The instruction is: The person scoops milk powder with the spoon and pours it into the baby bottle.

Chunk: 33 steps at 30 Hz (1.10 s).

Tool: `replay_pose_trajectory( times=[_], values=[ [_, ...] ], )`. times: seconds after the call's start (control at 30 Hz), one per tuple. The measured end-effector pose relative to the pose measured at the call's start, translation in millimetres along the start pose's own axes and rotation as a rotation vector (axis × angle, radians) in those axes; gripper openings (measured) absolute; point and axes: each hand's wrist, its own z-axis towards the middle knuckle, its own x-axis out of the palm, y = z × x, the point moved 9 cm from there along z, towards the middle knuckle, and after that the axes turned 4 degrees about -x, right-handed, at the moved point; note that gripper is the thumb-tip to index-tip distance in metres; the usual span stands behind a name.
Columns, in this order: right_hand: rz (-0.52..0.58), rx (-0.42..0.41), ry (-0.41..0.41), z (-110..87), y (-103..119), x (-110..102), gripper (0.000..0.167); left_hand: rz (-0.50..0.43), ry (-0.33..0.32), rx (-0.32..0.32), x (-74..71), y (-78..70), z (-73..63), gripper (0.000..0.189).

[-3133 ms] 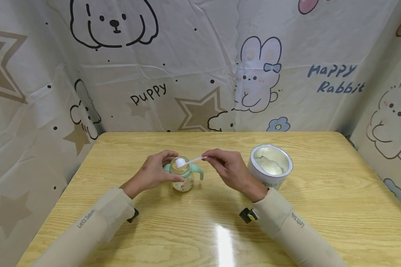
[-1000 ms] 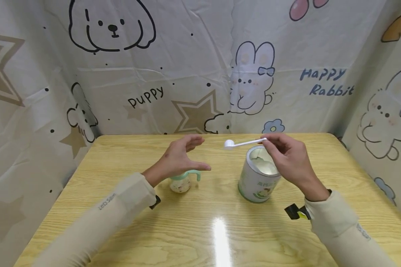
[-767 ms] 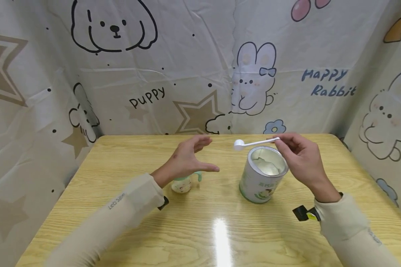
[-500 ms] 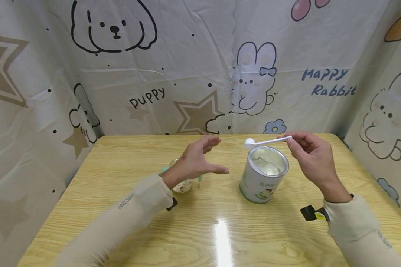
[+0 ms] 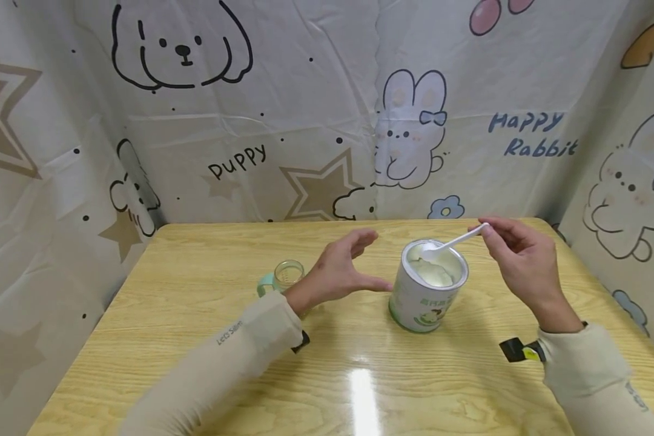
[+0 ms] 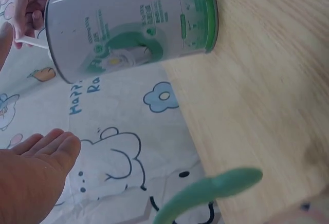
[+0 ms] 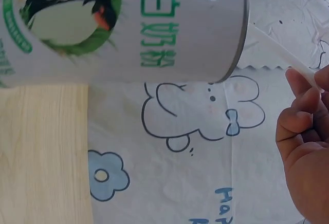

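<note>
My right hand (image 5: 523, 260) pinches the end of a white measuring scoop (image 5: 458, 240) by its handle. The scoop's bowl dips inside the mouth of a white and green milk powder can (image 5: 425, 303), just over the pale powder (image 5: 435, 272). Fingers spread and thumb apart, my left hand (image 5: 340, 269) reaches toward the can's left side, thumb tip right at its wall. Behind the left wrist stands a baby bottle (image 5: 289, 272) with mint green handles, uncapped and partly hidden by the arm. In the right wrist view the scoop handle (image 7: 282, 49) runs past the can's rim.
Everything stands on a light wood table (image 5: 240, 254). A printed cloth (image 5: 283, 121) with puppy and rabbit drawings hangs behind and along both sides. One green bottle handle (image 6: 211, 190) shows low in the left wrist view.
Earlier the left hand held the bottle while the scoop was over its mouth. Since then the left hand has left it and moved right toward the can; the scoop has moved right and down into the can.
</note>
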Motion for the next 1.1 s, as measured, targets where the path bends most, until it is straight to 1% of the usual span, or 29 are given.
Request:
replay_pose_trajectory(
  times=[0.13,0.23,0.33,0.47,0.63,0.7,0.8,0.97,1.1],
  values=[
    [-0.028,-0.012,0.018,-1.1,-4,0,0.024,-0.021,0.007,0.005,10.4,1.5,3.4,0.094],
    [-0.058,-0.023,0.060,-2.9,-7,3,0.022,-0.029,0.013,0.007,18.3,2.9,6.2,0.094],
    [-0.066,-0.059,0.112,-4.5,-7,8,0.019,-0.026,0.016,0.016,25.5,2.8,9.4,0.095],
    [-0.088,-0.153,0.153,-4.8,-2,14,0.019,-0.014,0.019,0.020,34.2,2.4,15.0,0.096],
    [-0.131,-0.314,0.219,-6.4,9,22,0.025,0.005,0.029,0.019,44.6,2.1,22.0,0.099],
    [-0.156,-0.359,0.247,-8.1,12,25,0.028,0.000,0.034,0.023,49.2,2.1,24.0,0.099],
    [-0.187,-0.399,0.289,-10.4,15,28,0.030,-0.027,0.044,0.035,56.1,1.5,26.6,0.097],
    [-0.230,-0.409,0.359,-13.3,21,33,0.028,-0.049,0.050,0.050,65.0,1.0,29.4,0.093],
    [-0.236,-0.357,0.431,-14.4,24,38,0.021,-0.040,0.044,0.040,67.3,1.4,30.5,0.094]
  ],
)
